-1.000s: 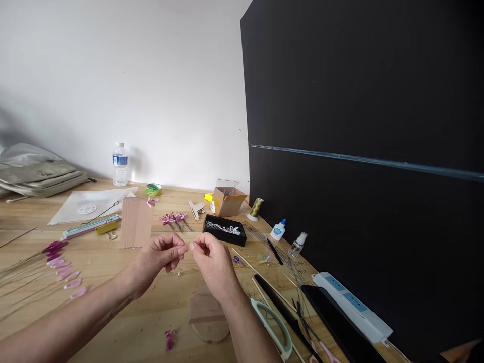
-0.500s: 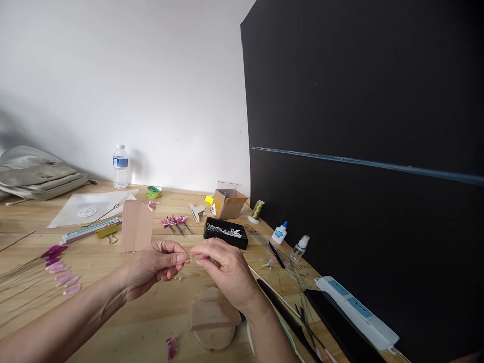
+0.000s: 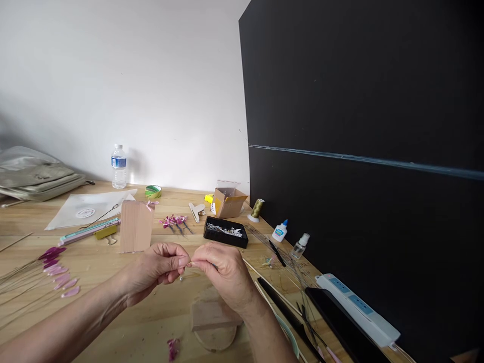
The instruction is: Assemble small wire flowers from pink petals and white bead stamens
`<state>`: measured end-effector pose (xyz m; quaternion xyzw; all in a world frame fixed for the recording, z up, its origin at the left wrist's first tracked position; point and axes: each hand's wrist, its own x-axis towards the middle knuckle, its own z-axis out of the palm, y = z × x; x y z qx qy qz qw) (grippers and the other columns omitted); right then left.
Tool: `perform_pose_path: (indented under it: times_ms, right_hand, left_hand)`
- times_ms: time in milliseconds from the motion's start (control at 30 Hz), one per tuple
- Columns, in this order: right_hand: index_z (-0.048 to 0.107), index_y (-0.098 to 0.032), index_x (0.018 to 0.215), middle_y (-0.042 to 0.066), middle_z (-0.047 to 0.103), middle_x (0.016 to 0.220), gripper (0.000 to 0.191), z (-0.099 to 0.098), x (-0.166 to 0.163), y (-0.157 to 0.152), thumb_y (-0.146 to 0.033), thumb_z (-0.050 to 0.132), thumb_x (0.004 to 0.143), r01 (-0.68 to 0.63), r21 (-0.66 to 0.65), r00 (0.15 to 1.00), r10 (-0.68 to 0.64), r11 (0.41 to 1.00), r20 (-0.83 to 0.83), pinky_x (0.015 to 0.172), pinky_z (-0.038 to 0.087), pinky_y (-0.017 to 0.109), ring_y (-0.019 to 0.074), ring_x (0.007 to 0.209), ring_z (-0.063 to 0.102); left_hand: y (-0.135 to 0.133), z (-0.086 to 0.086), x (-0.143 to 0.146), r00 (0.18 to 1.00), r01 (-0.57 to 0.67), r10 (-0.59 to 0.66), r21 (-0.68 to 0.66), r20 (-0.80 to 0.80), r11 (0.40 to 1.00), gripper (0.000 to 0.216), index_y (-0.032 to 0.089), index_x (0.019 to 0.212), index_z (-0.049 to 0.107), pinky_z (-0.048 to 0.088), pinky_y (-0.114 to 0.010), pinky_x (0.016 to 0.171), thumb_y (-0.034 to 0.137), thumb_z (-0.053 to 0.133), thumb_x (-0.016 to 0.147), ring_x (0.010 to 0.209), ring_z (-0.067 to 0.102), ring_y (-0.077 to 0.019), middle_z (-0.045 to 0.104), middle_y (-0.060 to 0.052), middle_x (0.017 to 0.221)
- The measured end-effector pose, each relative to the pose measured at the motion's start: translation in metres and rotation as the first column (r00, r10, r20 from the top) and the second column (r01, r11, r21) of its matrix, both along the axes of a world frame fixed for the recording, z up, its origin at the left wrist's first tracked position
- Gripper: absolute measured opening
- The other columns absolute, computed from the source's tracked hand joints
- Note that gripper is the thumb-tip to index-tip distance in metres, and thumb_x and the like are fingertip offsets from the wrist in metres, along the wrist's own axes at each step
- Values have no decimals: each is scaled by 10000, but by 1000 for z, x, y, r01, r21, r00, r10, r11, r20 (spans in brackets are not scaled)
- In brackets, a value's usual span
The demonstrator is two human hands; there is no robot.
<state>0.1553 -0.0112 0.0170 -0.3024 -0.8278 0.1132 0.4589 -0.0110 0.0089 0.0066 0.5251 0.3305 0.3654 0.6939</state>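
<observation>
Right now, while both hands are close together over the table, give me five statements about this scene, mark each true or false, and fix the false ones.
1. The left hand and the right hand are together at a tiny piece. True, though it is too small to identify.
2. The water bottle lies on its side. False: the water bottle stands upright.
3. The glue bottle has a blue cap. True.
4. The right hand grips the comb. False: the comb lies on the table.
5. The thread spool stands near the black panel. True.
</observation>
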Motion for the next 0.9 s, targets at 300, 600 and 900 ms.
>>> perform_pose_path:
  times_ms: [300,600,900]
  right_hand:
    - [584,-168,600,-36,504,549,149,3,-6,-4,-115,527,728,137,-194,988,-149,971,-46,532,341,209,94,541,446]
    - [506,-164,559,-57,415,492,113,5,-14,-8,-145,485,668,231,-509,946,-314,829,-82,444,266,191,77,484,352]
    - [494,-173,544,-47,457,521,115,-3,-10,-5,-168,464,655,238,-537,957,-289,809,-12,494,300,203,88,514,384]
  left_hand:
    - [1,-3,0,986,-74,114,294,-124,953,236,151,570,564,222,-209,435,344,603,699,434,303,-64,418,66,464]
    - [5,-1,-4,884,25,390,858,-259,514,192,162,640,613,390,-218,511,201,478,770,540,511,-115,561,-5,585]
    - [13,-4,-8,883,166,321,869,-341,466,196,153,703,653,442,-193,491,213,495,801,520,553,-107,629,-17,605]
